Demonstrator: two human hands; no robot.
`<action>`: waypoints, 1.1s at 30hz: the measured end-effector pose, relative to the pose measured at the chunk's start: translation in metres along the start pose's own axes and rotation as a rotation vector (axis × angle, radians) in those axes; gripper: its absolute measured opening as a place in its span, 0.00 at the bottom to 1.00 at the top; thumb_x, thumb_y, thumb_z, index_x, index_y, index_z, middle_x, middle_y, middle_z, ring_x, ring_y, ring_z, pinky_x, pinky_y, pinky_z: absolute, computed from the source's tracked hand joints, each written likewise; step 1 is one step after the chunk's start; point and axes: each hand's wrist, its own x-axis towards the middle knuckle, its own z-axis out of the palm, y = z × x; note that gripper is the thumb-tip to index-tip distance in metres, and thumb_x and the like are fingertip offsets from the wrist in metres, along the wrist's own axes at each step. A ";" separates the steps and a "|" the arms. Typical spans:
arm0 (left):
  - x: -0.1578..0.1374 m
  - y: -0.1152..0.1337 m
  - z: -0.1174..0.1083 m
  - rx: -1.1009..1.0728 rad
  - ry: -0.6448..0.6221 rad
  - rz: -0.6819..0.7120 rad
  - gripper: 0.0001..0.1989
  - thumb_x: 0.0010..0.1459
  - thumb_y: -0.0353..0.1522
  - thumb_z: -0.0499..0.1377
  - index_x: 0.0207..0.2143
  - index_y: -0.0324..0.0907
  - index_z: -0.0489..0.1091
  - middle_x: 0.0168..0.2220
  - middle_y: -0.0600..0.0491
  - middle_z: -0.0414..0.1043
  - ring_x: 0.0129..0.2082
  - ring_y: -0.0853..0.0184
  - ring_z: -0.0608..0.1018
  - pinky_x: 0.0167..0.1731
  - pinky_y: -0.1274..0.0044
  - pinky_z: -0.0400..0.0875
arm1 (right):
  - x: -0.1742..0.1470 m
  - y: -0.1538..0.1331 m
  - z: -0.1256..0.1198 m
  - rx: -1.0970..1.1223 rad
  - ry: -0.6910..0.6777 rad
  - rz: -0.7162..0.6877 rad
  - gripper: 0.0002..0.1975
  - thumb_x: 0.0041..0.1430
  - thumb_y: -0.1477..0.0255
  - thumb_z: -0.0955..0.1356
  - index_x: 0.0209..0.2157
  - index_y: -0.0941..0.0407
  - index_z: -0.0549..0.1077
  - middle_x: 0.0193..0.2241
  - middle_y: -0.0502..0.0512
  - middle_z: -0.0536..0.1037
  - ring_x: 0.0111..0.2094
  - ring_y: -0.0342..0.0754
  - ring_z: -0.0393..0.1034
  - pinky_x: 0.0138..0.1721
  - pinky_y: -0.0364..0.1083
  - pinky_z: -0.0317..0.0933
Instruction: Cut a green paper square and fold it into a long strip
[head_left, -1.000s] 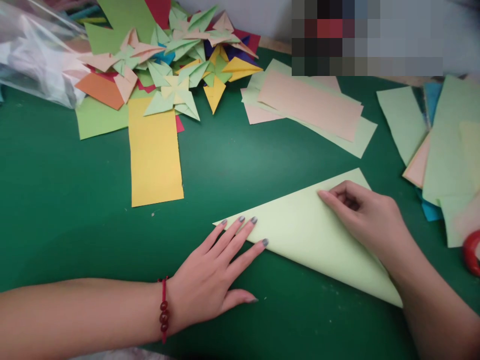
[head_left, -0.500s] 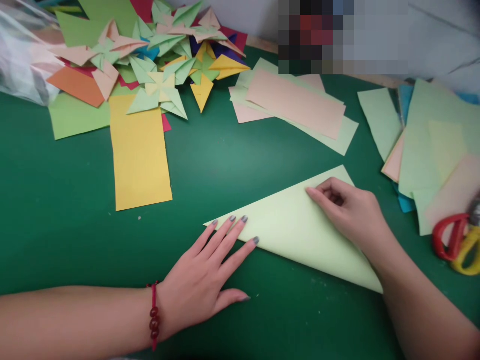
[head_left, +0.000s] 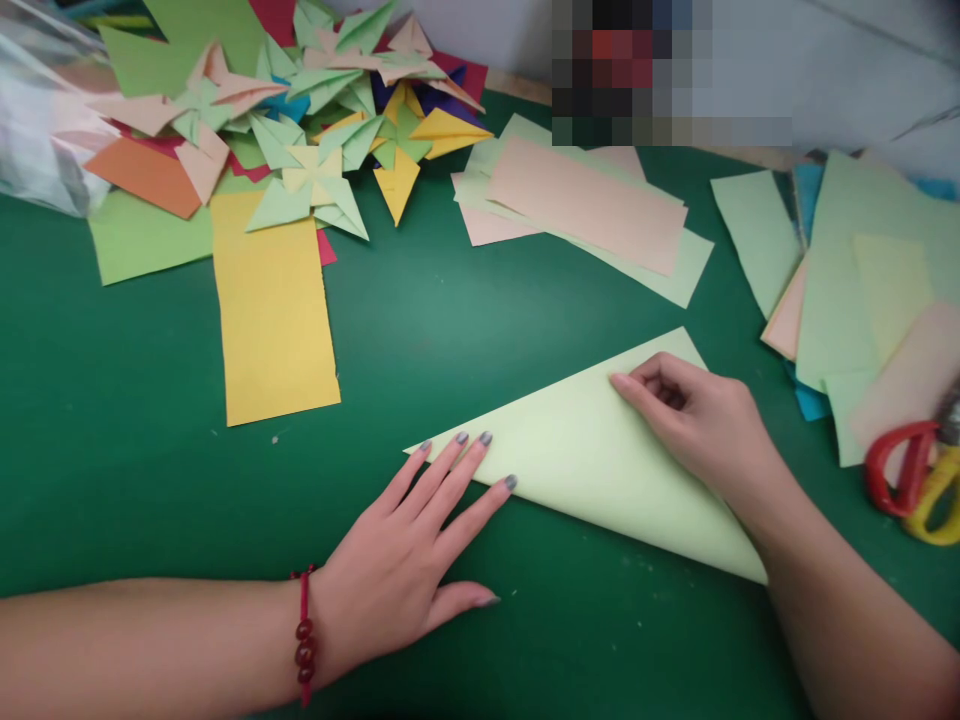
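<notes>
A pale green sheet of paper (head_left: 585, 455), folded into a triangle, lies flat on the green table with its sharp tip toward the left. My left hand (head_left: 420, 550) rests on that tip, palm down and fingers spread, with a red beaded bracelet at the wrist. On the upper right part of the triangle sits my right hand (head_left: 697, 420). Its fingers are curled in and its thumb touches the paper; nothing shows inside them. My right wrist and forearm cover part of the triangle's right edge.
Folded paper stars (head_left: 315, 170) are heaped at the back left, beside a clear plastic bag (head_left: 45, 110). A yellow paper strip (head_left: 277, 320) lies before them. Pink and green strips (head_left: 585, 205) lie behind the triangle. Scissors (head_left: 904, 470) and more sheets (head_left: 840, 300) are on the right.
The view has shifted a little, so things on the table appear slightly further left. Both hands keep their places on the folded paper.
</notes>
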 end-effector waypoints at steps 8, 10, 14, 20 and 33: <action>0.001 0.000 -0.001 -0.036 -0.007 -0.006 0.36 0.59 0.53 0.43 0.63 0.44 0.47 0.65 0.40 0.41 0.65 0.51 0.47 0.59 0.59 0.35 | 0.000 0.000 0.000 -0.008 0.002 -0.007 0.13 0.56 0.58 0.65 0.25 0.53 0.68 0.21 0.49 0.72 0.22 0.43 0.64 0.23 0.43 0.55; 0.002 0.000 0.000 -0.038 -0.005 -0.005 0.36 0.58 0.53 0.43 0.63 0.44 0.47 0.65 0.40 0.41 0.65 0.51 0.47 0.59 0.59 0.35 | 0.000 0.000 0.000 -0.007 0.000 -0.008 0.13 0.56 0.58 0.65 0.25 0.53 0.68 0.21 0.49 0.72 0.22 0.43 0.64 0.22 0.43 0.55; 0.002 0.000 0.000 -0.042 0.002 -0.009 0.37 0.58 0.53 0.44 0.63 0.43 0.47 0.65 0.40 0.40 0.65 0.51 0.47 0.60 0.59 0.36 | 0.000 0.000 0.001 -0.009 0.011 -0.009 0.13 0.56 0.58 0.65 0.25 0.53 0.68 0.21 0.49 0.71 0.22 0.43 0.64 0.22 0.43 0.55; 0.002 0.000 0.000 -0.039 0.002 -0.008 0.36 0.58 0.53 0.44 0.63 0.44 0.48 0.65 0.40 0.41 0.64 0.51 0.48 0.60 0.59 0.36 | 0.000 0.001 0.000 0.000 0.007 -0.004 0.14 0.55 0.58 0.65 0.25 0.53 0.68 0.20 0.48 0.71 0.21 0.43 0.63 0.22 0.43 0.54; 0.002 0.000 -0.001 0.005 0.047 0.000 0.37 0.58 0.53 0.45 0.63 0.42 0.49 0.65 0.41 0.44 0.64 0.53 0.52 0.60 0.66 0.44 | 0.000 -0.001 0.000 0.003 0.013 -0.008 0.14 0.56 0.58 0.65 0.25 0.53 0.68 0.21 0.49 0.71 0.22 0.43 0.63 0.22 0.43 0.54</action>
